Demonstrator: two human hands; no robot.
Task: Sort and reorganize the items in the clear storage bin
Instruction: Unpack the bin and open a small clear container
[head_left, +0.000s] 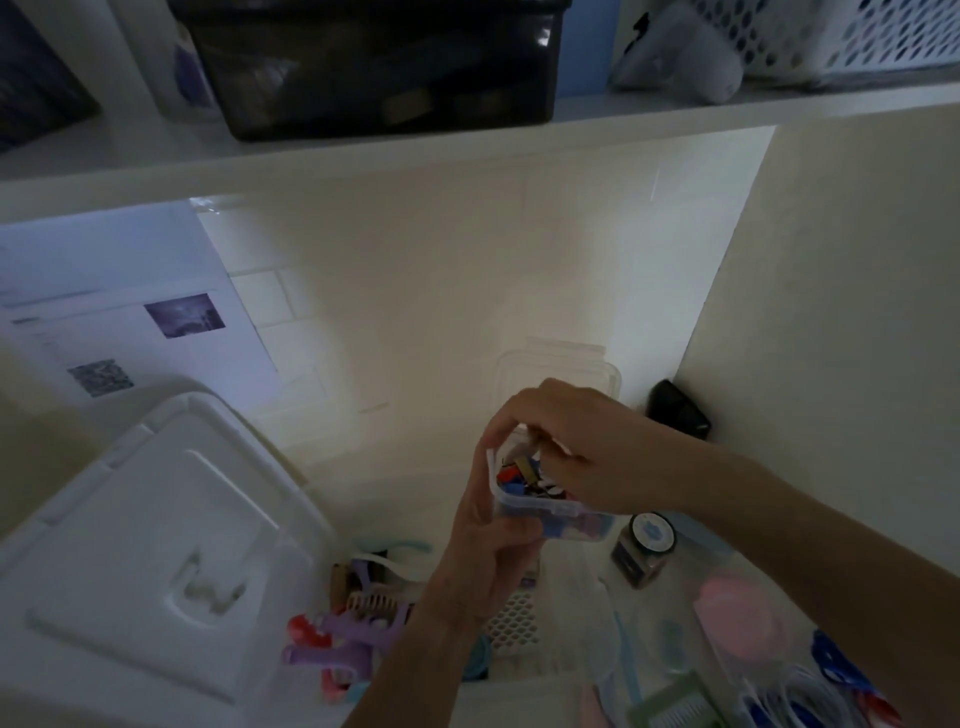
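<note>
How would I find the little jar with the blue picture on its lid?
Start at the small clear box of colourful bits that the left hand holds and the right hand reaches into. Look just right of it, below the right wrist, to the small dark jar. It is the only one with a round dark lid bearing a pale blue label.

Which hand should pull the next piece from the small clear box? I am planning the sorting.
The right hand: its fingers already reach into the small clear plastic box of colourful pieces, while the left hand grips the box from below.
</note>
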